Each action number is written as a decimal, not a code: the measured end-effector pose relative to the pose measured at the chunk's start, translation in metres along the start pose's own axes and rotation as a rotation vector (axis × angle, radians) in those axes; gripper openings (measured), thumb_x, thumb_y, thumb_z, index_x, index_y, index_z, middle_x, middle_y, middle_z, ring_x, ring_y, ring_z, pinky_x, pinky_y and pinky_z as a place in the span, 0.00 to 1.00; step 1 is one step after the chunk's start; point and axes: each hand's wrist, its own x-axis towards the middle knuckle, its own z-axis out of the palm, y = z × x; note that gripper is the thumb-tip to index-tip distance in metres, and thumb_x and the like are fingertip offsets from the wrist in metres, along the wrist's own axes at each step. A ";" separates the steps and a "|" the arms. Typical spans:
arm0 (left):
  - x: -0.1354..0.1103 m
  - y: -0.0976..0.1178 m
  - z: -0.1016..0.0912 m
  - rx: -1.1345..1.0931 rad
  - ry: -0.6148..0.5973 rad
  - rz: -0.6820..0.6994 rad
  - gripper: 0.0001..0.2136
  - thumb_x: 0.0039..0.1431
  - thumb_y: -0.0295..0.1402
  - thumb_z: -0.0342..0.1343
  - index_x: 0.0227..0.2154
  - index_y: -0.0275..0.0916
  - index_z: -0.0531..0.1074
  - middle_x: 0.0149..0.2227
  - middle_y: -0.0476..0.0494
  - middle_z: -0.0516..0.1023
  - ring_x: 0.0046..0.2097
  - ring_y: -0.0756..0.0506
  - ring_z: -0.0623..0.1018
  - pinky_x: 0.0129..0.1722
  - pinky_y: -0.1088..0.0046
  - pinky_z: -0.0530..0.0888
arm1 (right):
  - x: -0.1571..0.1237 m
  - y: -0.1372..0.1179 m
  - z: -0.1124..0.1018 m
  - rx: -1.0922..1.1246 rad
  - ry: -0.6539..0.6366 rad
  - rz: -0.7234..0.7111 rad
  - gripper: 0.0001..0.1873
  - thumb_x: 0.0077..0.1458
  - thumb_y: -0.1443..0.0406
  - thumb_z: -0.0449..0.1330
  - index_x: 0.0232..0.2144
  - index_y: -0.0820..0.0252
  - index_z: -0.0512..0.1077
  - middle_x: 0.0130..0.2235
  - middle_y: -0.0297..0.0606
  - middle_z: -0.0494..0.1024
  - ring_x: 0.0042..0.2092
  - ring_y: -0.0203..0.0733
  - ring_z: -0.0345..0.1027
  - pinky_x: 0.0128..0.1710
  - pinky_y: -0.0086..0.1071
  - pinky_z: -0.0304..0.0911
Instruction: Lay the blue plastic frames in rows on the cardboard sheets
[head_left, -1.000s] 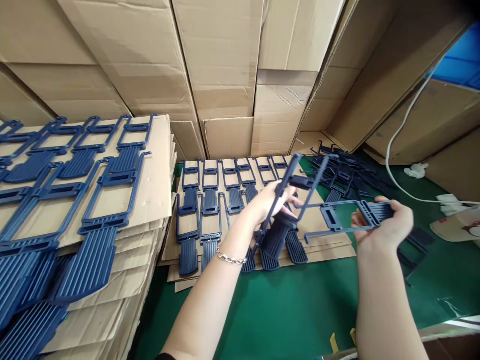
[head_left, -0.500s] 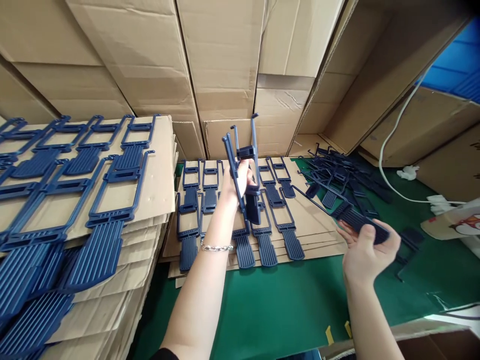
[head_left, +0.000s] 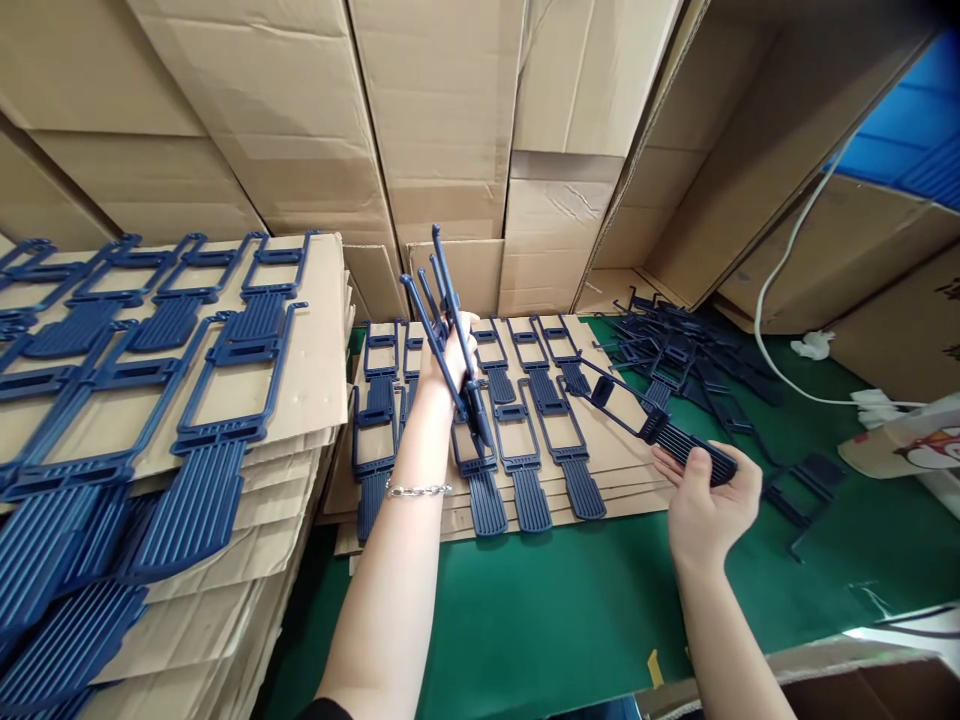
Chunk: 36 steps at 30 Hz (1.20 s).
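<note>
Above the cardboard sheet (head_left: pixel 615 440), fingers of each hand clamp dark-blue ribbed plastic frames (head_left: pixel 450 320).

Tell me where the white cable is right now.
Head view, far right: the white cable runs down past the cardboard boxes onto the green table.

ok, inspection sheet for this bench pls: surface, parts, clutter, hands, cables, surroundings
Surface: green mat, partly covered by cardboard sheets.
Parts: blue plastic frames laid in rows on the sheets; more on the tall cardboard stack at left.
Clutter: loose heap of frames at back right; printed packet at the right edge.
Hands: left hand holds a bunch of frames upright; right hand holds one frame by its ribbed end.
Cables: white cable runs to a plug on the mat.
Surroundings: cardboard boxes stacked behind.
</note>
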 end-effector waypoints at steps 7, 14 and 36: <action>0.001 -0.003 -0.002 0.111 -0.057 -0.043 0.09 0.52 0.39 0.49 0.28 0.38 0.63 0.13 0.59 0.54 0.11 0.58 0.56 0.10 0.83 0.57 | 0.004 0.008 -0.018 -0.369 0.046 0.168 0.26 0.47 0.55 0.54 0.46 0.62 0.57 0.24 0.37 0.68 0.25 0.43 0.66 0.23 0.36 0.64; -0.012 -0.005 0.015 0.375 -0.091 -0.117 0.08 0.54 0.35 0.48 0.27 0.35 0.66 0.15 0.54 0.64 0.15 0.55 0.64 0.18 0.80 0.64 | -0.010 0.011 -0.031 -0.689 -0.288 0.222 0.30 0.41 0.48 0.55 0.44 0.58 0.65 0.29 0.40 0.73 0.28 0.45 0.67 0.29 0.38 0.62; -0.044 -0.056 0.064 0.804 -0.302 0.021 0.09 0.53 0.28 0.42 0.38 0.38 0.56 0.28 0.42 0.71 0.28 0.46 0.72 0.27 0.72 0.67 | -0.010 -0.036 0.014 -0.508 -0.683 0.018 0.25 0.49 0.49 0.48 0.44 0.56 0.66 0.33 0.40 0.74 0.32 0.43 0.66 0.29 0.32 0.60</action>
